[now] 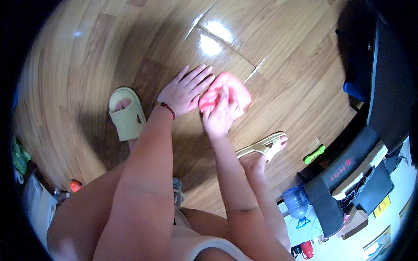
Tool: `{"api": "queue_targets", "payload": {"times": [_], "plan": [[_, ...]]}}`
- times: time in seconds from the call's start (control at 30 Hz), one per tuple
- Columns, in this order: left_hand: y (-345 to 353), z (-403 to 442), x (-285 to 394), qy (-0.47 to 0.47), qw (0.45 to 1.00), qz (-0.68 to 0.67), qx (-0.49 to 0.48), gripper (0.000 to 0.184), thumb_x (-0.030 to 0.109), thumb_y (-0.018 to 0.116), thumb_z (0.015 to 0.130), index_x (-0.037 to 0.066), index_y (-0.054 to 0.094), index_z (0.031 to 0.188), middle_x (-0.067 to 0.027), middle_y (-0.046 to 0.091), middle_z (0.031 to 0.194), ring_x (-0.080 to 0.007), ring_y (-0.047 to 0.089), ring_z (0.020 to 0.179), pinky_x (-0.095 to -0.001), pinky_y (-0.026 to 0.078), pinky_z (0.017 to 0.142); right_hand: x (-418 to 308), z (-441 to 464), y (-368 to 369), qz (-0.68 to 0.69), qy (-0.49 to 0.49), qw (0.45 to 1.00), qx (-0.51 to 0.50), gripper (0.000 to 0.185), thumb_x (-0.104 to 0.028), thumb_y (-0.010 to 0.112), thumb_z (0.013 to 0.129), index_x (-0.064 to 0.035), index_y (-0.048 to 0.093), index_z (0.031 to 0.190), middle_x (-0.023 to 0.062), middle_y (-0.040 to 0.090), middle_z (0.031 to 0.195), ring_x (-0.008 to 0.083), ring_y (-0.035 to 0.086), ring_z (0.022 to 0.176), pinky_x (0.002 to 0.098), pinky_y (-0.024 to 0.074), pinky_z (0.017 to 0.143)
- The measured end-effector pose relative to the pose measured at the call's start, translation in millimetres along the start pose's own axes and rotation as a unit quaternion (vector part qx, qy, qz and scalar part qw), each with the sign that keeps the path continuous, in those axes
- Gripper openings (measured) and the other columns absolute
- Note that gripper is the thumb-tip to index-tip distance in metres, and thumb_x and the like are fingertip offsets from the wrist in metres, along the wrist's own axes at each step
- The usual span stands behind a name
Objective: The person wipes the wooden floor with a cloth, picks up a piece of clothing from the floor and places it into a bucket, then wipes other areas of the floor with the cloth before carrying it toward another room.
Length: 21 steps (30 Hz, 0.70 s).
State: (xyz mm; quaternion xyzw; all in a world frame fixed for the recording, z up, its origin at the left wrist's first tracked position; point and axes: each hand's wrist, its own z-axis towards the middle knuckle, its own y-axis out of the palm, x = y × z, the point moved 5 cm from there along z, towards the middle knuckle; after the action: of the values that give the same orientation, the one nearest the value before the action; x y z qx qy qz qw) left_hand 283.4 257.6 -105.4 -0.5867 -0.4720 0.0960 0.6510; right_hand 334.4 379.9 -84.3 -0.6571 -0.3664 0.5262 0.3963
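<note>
Flat on the wood-look floor [148,39], my left hand [185,89] has its fingers stretched out and holds nothing. A beaded bracelet [166,108] circles that wrist. Just to its right, my right hand [223,115] presses down on a bunched pink cloth [226,82], with the fingers sunk into its folds. The cloth lies on the floor, close beside the left thumb and fingertips. Part of it is hidden beneath the right hand.
My feet wear pale yellow slippers, the left slipper [126,122] and right slipper [261,147]. On the right are a green object [314,154], dark furniture [394,82] and a blue water jug [296,202]. An orange object [76,185] lies at lower left.
</note>
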Motion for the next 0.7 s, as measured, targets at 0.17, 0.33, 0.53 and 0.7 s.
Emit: {"api": "queue_targets", "payload": {"times": [0.17,0.33,0.53,0.7], "plan": [[-1.4,-3.0,-4.2,-0.015,1.000,-0.016,0.019,0.079,0.028,0.063,0.076,0.001,0.027,0.141,-0.0146,0.022,0.150,-0.0257,0.021,0.140,-0.0440,0.015,0.116,-3.7,83.3,-6.6,0.035,-0.015,0.998,0.041,0.086,-0.033,0.067,0.063,-0.0117,0.036,0.140,0.0107,0.039,0.144,0.0354,0.037,0.126,0.0484,0.0249,0.104],[4.3,-8.9,-7.6,-0.033,0.998,-0.027,0.035,0.085,0.032,0.067,0.073,-0.003,0.027,0.139,-0.0222,0.022,0.148,-0.0320,0.020,0.140,-0.0454,0.016,0.115,-5.1,80.6,12.1,0.027,-0.109,0.994,0.013,0.079,-0.030,0.069,0.068,-0.0142,0.041,0.139,0.0143,0.048,0.135,0.0369,0.045,0.121,0.0513,0.0231,0.109],[-5.9,-7.7,-3.5,0.012,0.992,-0.118,0.035,0.095,0.037,0.072,0.065,-0.004,0.027,0.138,-0.0228,0.021,0.148,-0.0330,0.019,0.140,-0.0458,0.016,0.115,33.4,-18.1,5.5,0.102,-0.202,0.966,-0.126,0.051,-0.020,0.063,0.080,-0.0120,0.053,0.129,0.0158,0.050,0.134,0.0323,0.046,0.125,0.0454,0.0276,0.110],[-1.3,-8.6,-8.0,-0.008,0.995,-0.085,0.048,0.091,0.032,0.070,0.067,-0.003,0.025,0.139,-0.0225,0.021,0.148,-0.0330,0.020,0.140,-0.0455,0.017,0.115,54.2,52.1,-10.7,0.159,-0.014,0.986,0.050,0.048,-0.013,0.056,0.084,-0.0020,0.050,0.129,0.0225,0.051,0.129,0.0354,0.047,0.122,0.0427,0.0331,0.106]]}}
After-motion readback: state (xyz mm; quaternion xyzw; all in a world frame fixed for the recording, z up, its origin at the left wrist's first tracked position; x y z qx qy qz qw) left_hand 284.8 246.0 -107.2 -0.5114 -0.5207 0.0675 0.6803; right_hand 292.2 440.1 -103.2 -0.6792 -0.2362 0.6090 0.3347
